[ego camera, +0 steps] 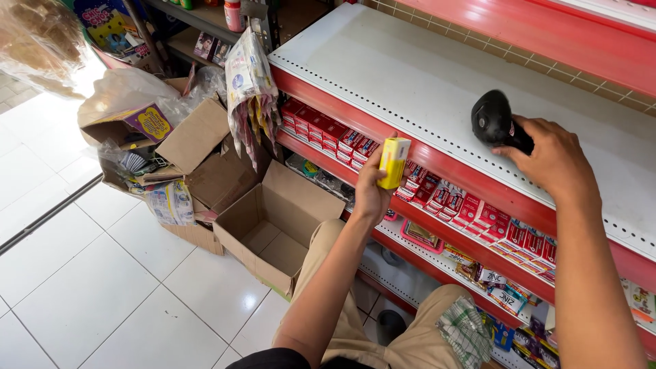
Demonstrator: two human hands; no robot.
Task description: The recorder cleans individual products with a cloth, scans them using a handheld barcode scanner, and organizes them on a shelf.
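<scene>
Left hand (pixel 372 195) fingers closed round small yellow carton (pixel 394 162), held upright before red shelf edge (pixel 437 167); light, stiff card (crushable), best gripped by narrow sides. Right hand (pixel 553 160) clasps black handheld scanner (pixel 493 119) above white shelf (pixel 410 75)

The top shelf (pixel 410 75) bears a scanner (pixel 493 119) under the right hand (pixel 550 160). Before the shelf's edge, the left hand (pixel 372 191) holds a small box (pixel 394 162). Left of the shelf, on the floor, sits an open carton (pixel 273 229).

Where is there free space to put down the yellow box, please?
The white top shelf is bare left of the black scanner in the right hand. The shelf below the left hand and yellow box is crowded with red boxes.
</scene>
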